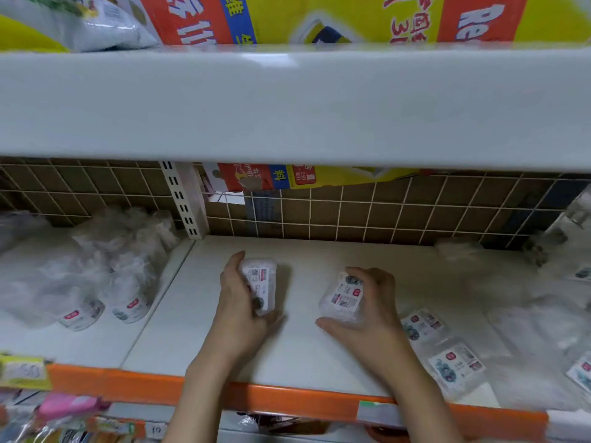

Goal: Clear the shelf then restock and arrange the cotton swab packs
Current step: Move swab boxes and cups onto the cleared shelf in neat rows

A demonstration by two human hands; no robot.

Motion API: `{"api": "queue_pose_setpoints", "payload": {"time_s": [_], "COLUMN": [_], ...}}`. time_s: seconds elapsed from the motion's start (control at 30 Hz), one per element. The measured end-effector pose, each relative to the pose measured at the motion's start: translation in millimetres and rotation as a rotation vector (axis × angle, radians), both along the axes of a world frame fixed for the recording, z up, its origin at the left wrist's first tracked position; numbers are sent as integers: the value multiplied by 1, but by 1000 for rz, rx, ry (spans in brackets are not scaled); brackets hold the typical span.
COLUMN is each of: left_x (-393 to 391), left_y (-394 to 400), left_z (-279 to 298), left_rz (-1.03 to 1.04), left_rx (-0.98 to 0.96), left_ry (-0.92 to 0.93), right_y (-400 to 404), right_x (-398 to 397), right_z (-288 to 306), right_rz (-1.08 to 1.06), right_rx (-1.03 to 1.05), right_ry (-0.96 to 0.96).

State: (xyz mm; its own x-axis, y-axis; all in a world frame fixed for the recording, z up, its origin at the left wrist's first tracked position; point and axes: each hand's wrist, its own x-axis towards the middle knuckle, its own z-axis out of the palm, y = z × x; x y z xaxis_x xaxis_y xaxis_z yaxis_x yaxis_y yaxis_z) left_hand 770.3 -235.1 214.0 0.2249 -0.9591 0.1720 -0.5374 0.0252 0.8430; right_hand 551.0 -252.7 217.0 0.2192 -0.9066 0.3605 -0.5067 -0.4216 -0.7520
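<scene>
Both my hands reach onto a white shelf (307, 356) with an orange front strip. My left hand (238, 306) grips a clear cotton swab pack (262, 284) with a white label, held near the shelf's middle. My right hand (371, 310) curls over a second swab pack (343, 297) a little to the right, thumb underneath at the front. Two more labelled packs (422, 324) (455, 367) lie flat on the shelf to the right of my right wrist. Another pack (583, 370) shows at the far right edge.
Crumpled clear bags of labelled round tubs (105, 282) fill the left shelf bay. More clear plastic (527, 298) lies at the right. A wire grid back panel (351, 215) closes the rear. An upper shelf (287, 103) overhangs closely. Colourful goods (64, 410) hang below left.
</scene>
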Motion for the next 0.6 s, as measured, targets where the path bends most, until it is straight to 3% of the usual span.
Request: {"api": "queue_pose_setpoints", "payload": {"time_s": [0.17,0.3,0.6], "left_x": [7,8,29], "left_y": [12,25,46], "left_z": [1,9,28], "left_rz": [27,82,105], "left_rx": [-28,-76,-81], "left_ry": [70,14,-41], "right_y": [2,7,18], "right_x": [12,23,56], "right_z": [4,8,18], "right_rz": [-31,-32,-26], "right_rx": [0,-10,95], "right_ry": [17,103,18]}}
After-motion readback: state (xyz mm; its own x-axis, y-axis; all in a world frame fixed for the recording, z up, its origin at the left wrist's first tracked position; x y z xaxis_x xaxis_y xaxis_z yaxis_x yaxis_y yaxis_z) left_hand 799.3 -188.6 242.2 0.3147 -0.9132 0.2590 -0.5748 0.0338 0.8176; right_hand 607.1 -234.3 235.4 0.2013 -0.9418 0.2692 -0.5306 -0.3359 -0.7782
